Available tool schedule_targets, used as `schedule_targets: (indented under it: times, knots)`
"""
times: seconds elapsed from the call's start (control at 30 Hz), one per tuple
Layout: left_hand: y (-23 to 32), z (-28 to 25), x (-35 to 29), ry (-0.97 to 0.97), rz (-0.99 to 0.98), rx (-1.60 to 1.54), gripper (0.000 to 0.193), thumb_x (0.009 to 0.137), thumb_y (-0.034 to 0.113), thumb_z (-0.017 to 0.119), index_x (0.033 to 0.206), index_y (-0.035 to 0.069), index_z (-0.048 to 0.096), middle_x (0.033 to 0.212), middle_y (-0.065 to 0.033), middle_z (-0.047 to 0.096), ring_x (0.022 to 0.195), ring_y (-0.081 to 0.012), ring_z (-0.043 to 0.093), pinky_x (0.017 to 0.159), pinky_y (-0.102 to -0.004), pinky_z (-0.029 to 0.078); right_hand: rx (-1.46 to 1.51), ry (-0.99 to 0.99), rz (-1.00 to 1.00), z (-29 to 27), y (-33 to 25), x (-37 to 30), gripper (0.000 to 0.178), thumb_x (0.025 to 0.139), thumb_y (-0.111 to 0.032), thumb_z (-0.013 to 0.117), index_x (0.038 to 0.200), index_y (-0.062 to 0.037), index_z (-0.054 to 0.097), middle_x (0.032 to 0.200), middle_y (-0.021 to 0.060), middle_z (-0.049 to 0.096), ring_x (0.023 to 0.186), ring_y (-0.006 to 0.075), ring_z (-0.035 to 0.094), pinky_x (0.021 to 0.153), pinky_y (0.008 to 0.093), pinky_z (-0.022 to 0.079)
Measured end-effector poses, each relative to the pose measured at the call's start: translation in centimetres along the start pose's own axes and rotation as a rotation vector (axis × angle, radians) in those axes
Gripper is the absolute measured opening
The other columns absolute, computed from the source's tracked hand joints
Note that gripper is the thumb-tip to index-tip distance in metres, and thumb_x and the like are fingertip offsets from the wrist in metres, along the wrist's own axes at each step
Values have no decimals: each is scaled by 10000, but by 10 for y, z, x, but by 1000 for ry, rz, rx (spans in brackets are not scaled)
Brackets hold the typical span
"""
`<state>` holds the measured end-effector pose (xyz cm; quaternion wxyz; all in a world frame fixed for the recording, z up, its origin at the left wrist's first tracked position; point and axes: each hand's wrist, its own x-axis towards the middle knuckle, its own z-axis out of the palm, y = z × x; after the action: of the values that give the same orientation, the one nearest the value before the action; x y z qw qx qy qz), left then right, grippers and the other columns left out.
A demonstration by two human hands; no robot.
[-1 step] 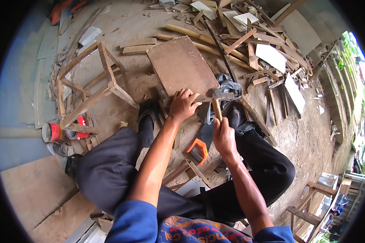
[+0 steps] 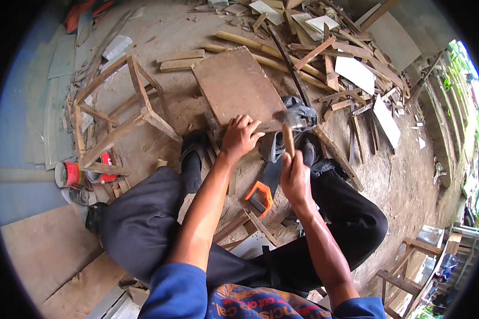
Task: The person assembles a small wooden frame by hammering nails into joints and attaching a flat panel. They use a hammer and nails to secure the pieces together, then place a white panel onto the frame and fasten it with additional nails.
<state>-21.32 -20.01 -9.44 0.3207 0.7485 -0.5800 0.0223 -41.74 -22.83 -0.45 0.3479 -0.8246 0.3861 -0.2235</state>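
Bright with soft daylight from the right, nearly white beside the leafy green plants (image 2: 454,68). Faintly shadowed on the brown dirt floor (image 2: 396,186). Shiny along the bare right forearm (image 2: 323,242). Smeary on the grey-headed, wooden-handled hammer (image 2: 288,136). Hazy over the pale blue surface (image 2: 24,135) at left. Bent toward the sides, black round the rim.

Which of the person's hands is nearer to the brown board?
Left. The left hand rests at the near edge of the brown board; the right hand is farther back and to the right, gripping a hammer.
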Motion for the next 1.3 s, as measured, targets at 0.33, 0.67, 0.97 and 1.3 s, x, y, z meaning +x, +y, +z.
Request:
schedule_targets:
  times: [0.33, 0.67, 0.97, 1.3]
  knots:
    - [-4, 2, 9, 0, 18, 0, 322, 779, 330, 738, 1010, 118, 665, 921, -61, 571, 923, -264, 562, 829, -404, 451, 8, 32, 43, 5, 13, 12, 226, 998, -215, 496, 944, -7, 426, 630, 299, 566, 632, 506, 578, 468, 524, 407]
    - [-11, -1, 29, 8, -78, -165, 309, 785, 251, 733, 1013, 48, 687, 927, -137, 627, 907, -326, 601, 824, -438, 477, 193, 132, 229, 0, -1, 17, 301, 1016, -282, 488, 940, 8, 512, 609, 142, 534, 527, 219, 531, 506, 374, 410]
    - [-23, -31, 53, -336, -552, -1038, 361, 965, 283, 591, 1143, -21, 669, 979, -15, 678, 894, -79, 594, 797, -243, 473, 508, 174, 184, -9, -9, 27, 281, 1021, -336, 494, 931, -70, 479, 651, -47, 410, 455, 36, 377, 393, 211, 329]
    - [20, -157, 87, -383, -130, -855, 329, 976, 246, 555, 1054, -43, 691, 902, -14, 662, 861, -85, 549, 786, -252, 444, 744, -828, 550, -98, -87, -1, 415, 1032, -409, 436, 1116, -15, 537, 654, -44, 357, 467, 43, 293, 410, 226, 271]
